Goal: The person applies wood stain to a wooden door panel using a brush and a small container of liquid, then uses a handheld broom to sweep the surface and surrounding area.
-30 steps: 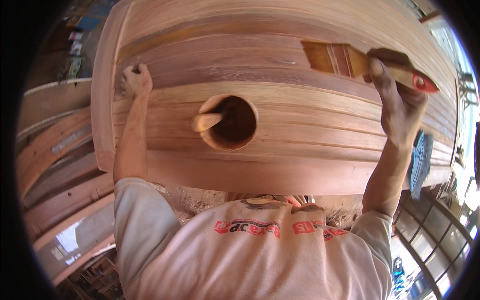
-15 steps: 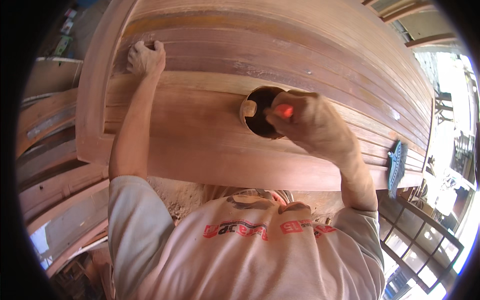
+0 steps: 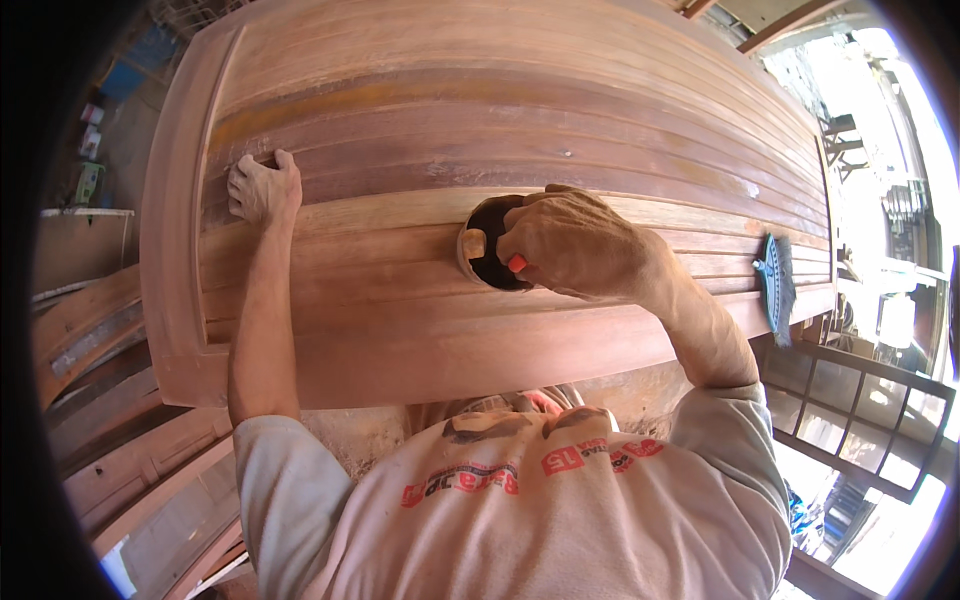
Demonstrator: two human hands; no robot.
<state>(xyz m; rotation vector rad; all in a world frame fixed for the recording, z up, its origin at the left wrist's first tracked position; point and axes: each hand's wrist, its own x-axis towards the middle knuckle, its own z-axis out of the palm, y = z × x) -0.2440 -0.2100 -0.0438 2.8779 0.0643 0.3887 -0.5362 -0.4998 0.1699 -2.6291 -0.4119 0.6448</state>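
Note:
A wooden door with long plank grooves lies flat in front of me. My left hand rests on its left part, fingers curled down on the boards; whatever they hold, if anything, is hidden. On the middle of the door stands a round can, dark inside, with a tan patch at its left side. My right hand is over the can's right side, closed around a red-handled tool. Only the red end shows; the tool's other end is hidden.
A blue brush with dark bristles lies near the door's right end. A gridded window frame stands beyond it at lower right. Curved-looking wooden frames and panels are stacked at the left.
The view has shifted, so the door sits lower and further left. My right hand has turned over the can, and the red handle end now points downward. My left hand keeps its place on the boards.

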